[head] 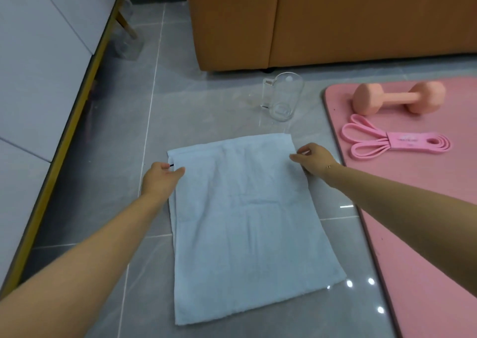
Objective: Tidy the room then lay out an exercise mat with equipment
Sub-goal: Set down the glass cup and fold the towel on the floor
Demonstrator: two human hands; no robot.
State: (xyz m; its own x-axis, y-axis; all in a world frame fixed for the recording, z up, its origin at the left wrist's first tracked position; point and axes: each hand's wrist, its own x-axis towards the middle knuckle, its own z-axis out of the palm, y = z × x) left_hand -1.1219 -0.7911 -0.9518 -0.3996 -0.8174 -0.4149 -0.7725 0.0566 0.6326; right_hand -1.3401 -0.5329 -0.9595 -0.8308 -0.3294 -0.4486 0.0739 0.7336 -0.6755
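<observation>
White cabinet (38,61) far left. Glossy grey tiled floor (108,131). Left hand (161,180), right hand (313,161) pinching far corners of flat pale blue towel (247,229). Clear glass mug (282,96) beyond fingers; pink mat (413,208) right.

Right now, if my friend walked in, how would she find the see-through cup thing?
Start at the big orange sofa at the back and look down to the grey floor just in front of it. There, between the pink mat and the far edge of the light blue towel, stands a glass mug. It is the only clear thing nearby, empty, with a handle.
</observation>
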